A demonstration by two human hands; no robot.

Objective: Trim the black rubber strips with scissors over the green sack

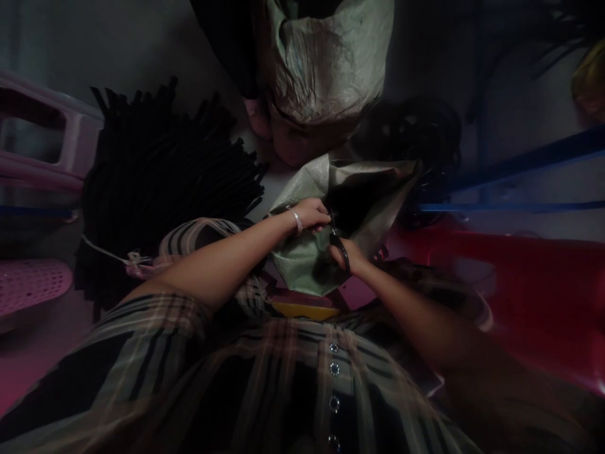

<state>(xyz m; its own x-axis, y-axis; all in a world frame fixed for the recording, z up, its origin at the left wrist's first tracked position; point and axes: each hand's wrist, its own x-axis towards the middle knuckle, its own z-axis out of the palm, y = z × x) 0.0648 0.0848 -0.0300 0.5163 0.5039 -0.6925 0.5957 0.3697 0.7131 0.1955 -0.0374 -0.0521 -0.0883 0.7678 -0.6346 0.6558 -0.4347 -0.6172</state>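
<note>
Left hand [309,214] curled closed — on what, unclear — and right hand [352,254] gripping scissors [343,249] hung over a green sack [300,265], black strips [155,164] bunched on dim floor [273,181].

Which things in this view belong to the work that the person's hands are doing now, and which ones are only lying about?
Seemingly part of the work:
right hand, holding black-handled scissors
left hand, close to the scissors
open green sack, at both hands

Probably just lying about, in neither hand:
bundle of black strips
pink perforated basket
wrinkled pale sack
</note>
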